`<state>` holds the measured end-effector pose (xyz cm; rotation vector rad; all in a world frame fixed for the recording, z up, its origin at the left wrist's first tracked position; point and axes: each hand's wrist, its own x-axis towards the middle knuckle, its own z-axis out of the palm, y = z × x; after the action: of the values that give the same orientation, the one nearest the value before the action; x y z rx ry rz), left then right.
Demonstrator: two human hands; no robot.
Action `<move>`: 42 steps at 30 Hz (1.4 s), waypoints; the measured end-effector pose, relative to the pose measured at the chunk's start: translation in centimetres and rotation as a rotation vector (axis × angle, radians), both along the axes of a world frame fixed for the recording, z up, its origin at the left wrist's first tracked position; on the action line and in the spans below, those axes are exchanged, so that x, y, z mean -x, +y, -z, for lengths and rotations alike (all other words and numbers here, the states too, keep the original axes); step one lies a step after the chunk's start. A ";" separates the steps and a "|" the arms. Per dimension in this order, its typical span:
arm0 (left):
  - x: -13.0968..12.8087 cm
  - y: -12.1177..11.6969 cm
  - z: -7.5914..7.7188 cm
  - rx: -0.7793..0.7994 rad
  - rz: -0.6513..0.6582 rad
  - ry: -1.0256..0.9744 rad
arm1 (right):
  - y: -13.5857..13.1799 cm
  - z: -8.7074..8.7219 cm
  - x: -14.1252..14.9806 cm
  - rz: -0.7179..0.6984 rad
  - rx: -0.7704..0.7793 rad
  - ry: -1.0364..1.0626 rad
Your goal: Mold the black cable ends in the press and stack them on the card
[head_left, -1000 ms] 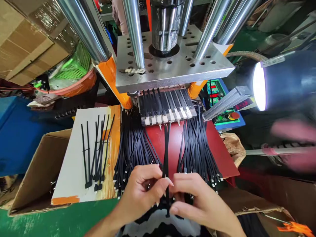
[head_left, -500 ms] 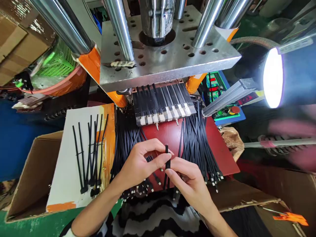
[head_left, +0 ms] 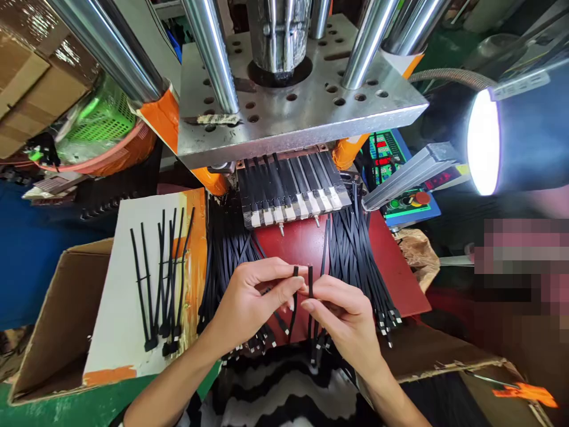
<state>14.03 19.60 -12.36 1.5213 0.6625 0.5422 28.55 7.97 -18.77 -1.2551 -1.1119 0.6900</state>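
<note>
My left hand (head_left: 253,292) pinches a flat black cable (head_left: 296,271) between thumb and forefinger, its short end upward. Just beside it, my right hand (head_left: 347,311) grips a second flat black cable (head_left: 310,277), also upright. Their fingertips nearly meet over the red work surface (head_left: 288,240). Beyond them sits a mold block (head_left: 291,187) with black cables lying in some slots and pale ends along its front. A bundle of black cables (head_left: 229,237) spreads by my left hand; another cable bundle (head_left: 355,255) with metal-tipped ends lies at my right.
A heavy steel press plate (head_left: 302,127) on columns overhangs the mold. At left, several cables (head_left: 164,279) with black plugs lie on a white board (head_left: 111,314) over a cardboard box (head_left: 57,320). A bright lamp (head_left: 483,142) and control panel (head_left: 411,201) stand right. A person is partly visible there.
The cables at my fingertips have come apart: one strip showed before, two separate ones show now. My right hand has shifted slightly right. The camera view has moved a little.
</note>
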 end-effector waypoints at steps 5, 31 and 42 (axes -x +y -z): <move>-0.4 0.5 -0.2 0.196 0.037 -0.047 | 0.9 -1.3 0.6 -0.015 0.007 -0.053; -4.3 11.0 1.4 -1.334 0.134 0.201 | 18.7 -7.2 -13.3 -0.294 0.198 -0.590; -5.8 9.1 1.5 -1.570 0.181 0.502 | 18.2 -5.6 -13.8 -0.276 0.154 -0.330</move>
<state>19.83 28.66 -13.87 3.2285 0.3970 0.5381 42.31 26.18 -13.16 -1.3940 -1.5477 0.8050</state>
